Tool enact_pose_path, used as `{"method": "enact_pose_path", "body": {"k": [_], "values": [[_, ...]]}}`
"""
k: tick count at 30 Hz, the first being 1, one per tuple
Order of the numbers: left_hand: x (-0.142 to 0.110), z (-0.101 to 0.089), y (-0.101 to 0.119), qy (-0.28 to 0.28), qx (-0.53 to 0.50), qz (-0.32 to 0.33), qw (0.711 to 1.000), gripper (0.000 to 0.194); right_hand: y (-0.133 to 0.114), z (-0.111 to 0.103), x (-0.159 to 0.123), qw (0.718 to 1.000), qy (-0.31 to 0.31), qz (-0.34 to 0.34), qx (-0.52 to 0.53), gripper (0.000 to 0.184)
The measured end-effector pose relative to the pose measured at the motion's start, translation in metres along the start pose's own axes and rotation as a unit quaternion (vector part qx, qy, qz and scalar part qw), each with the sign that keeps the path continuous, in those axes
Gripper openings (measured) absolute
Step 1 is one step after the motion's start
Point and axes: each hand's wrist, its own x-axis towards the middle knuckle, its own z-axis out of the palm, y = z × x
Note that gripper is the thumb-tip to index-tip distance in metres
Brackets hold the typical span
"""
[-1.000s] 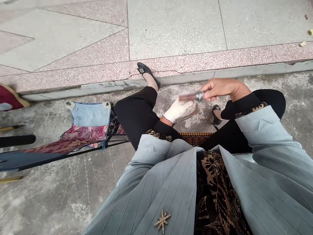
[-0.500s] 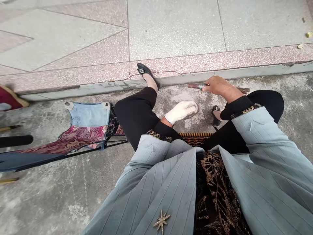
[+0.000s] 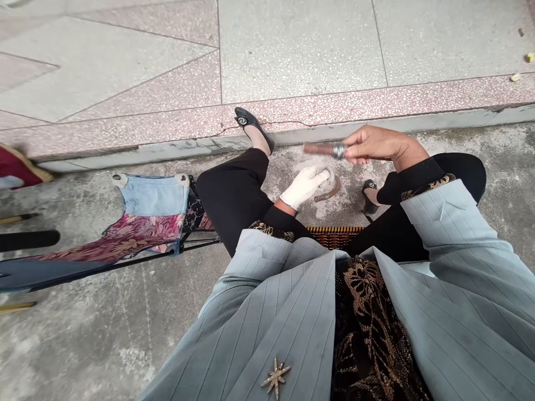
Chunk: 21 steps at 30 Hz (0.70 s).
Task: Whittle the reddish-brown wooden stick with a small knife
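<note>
My left hand (image 3: 304, 185), in a white knitted glove, is low over the concrete with its fingers closed. What it pinches is pale and blurred, and I cannot make it out. Beside the fingertips, a curved brown strip (image 3: 329, 191) lies on the ground. My bare right hand (image 3: 368, 146) grips a brown hammer-like tool (image 3: 320, 149) with silvery wire wound around it. The tool's blurred brown end points left, raised above the gloved hand. Its far part is hidden by my hand and wrist.
A folding seat with denim and floral cloth (image 3: 146, 223) stands at left. Woven wicker (image 3: 334, 238) shows between my legs. A low step edge (image 3: 309, 133) runs ahead, my left shoe (image 3: 248, 120) on it and my right shoe (image 3: 369, 197) on the concrete.
My right hand and the tool have moved slightly left and appear higher. My gloved left hand has shifted left, uncovering more of the curved brown strip.
</note>
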Motion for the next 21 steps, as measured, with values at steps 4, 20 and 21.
{"method": "enact_pose_path", "body": {"k": [4,20,21], "values": [[-0.003,0.006,0.01,-0.078,0.051,-0.009,0.996,0.031,0.006,-0.002,0.009,0.979,0.201,0.014,0.009,0.054],[-0.005,-0.013,0.008,0.071,0.123,-0.008,0.99,0.029,0.01,0.007,0.015,0.945,-0.233,0.133,-0.185,0.033],[-0.003,-0.013,0.005,0.079,0.116,-0.01,0.99,0.029,0.007,0.006,0.011,0.955,-0.24,0.103,-0.139,0.035]]}}
